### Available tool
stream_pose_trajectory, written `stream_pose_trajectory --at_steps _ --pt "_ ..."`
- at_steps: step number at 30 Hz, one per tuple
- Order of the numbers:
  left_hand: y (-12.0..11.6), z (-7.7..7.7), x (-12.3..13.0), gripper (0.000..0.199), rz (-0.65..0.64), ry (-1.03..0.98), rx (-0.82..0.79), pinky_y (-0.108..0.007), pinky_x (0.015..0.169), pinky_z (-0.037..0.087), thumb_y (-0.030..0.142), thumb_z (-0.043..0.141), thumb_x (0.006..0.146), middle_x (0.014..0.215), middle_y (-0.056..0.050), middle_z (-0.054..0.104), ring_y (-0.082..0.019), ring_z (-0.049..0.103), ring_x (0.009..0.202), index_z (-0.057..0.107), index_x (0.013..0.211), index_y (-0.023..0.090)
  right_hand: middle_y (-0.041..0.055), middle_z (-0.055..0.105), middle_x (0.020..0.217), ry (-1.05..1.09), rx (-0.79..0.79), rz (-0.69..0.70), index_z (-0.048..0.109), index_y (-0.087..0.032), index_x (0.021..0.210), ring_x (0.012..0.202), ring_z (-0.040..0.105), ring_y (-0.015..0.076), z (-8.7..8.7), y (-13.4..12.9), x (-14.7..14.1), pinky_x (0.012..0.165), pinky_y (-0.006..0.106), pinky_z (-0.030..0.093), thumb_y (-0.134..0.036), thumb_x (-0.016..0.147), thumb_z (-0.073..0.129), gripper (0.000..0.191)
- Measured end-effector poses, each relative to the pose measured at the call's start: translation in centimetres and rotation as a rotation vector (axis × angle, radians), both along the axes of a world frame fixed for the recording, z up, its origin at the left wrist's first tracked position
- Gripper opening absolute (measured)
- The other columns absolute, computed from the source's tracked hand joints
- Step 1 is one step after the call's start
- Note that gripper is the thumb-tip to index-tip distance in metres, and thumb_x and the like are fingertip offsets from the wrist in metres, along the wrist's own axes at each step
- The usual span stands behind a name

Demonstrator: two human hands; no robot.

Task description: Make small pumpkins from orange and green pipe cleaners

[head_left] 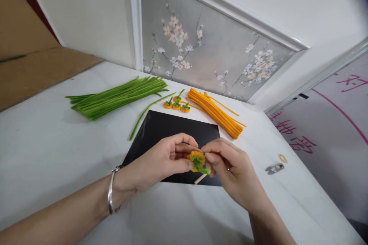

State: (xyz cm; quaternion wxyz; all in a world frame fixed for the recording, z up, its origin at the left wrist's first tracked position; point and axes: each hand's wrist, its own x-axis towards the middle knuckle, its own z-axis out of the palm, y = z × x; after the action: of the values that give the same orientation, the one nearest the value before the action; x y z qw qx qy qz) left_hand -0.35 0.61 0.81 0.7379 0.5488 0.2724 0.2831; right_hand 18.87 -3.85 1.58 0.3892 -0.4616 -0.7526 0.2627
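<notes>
My left hand (172,157) holds a small pumpkin-like pipe-cleaner piece (195,155), orange and scalloped with green loops and a green stem on it. The fingers of my right hand (230,160) are pinched together at the right side of the same piece, near the stem; their tips are partly hidden. Both hands are above a black sheet (155,126) on the white table. Under the held piece, a short pale wooden stick (200,178) shows, partly covered by my right hand.
Behind the sheet sit several finished orange-and-green pieces (176,105). A green pipe-cleaner bundle (115,99) lies left, an orange bundle (217,113) right. One loose green pipe cleaner (143,113) lies by the sheet. Thread snips (275,168) and a yellowish ring (283,158) are at far right.
</notes>
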Motion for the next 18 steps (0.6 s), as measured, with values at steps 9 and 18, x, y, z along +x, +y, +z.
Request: stream_pose_trajectory --at_steps 9,18 --pt "-0.1 -0.7 0.3 0.017 0.029 0.087 0.155 -0.031 0.079 0.047 0.013 0.061 0.079 0.094 -0.001 0.061 -0.016 0.059 0.091 0.051 0.091 0.019 0.0055 0.060 0.096 -0.189 0.107 0.094 0.065 -0.022 0.095 0.085 0.060 0.0146 -0.5 0.1 -0.3 0.072 0.025 0.052 -0.009 0.093 0.044 0.024" --pt "-0.9 -0.2 0.8 0.017 0.060 0.038 0.098 -0.032 0.081 0.049 0.014 0.057 0.083 0.097 -0.002 0.065 -0.018 0.063 0.093 0.056 0.098 0.019 0.0027 0.061 0.083 -0.054 -0.027 -0.055 0.053 -0.021 0.084 0.067 0.061 0.0131 -1.1 0.2 -0.4 0.059 0.024 0.052 -0.020 0.094 0.046 0.012"
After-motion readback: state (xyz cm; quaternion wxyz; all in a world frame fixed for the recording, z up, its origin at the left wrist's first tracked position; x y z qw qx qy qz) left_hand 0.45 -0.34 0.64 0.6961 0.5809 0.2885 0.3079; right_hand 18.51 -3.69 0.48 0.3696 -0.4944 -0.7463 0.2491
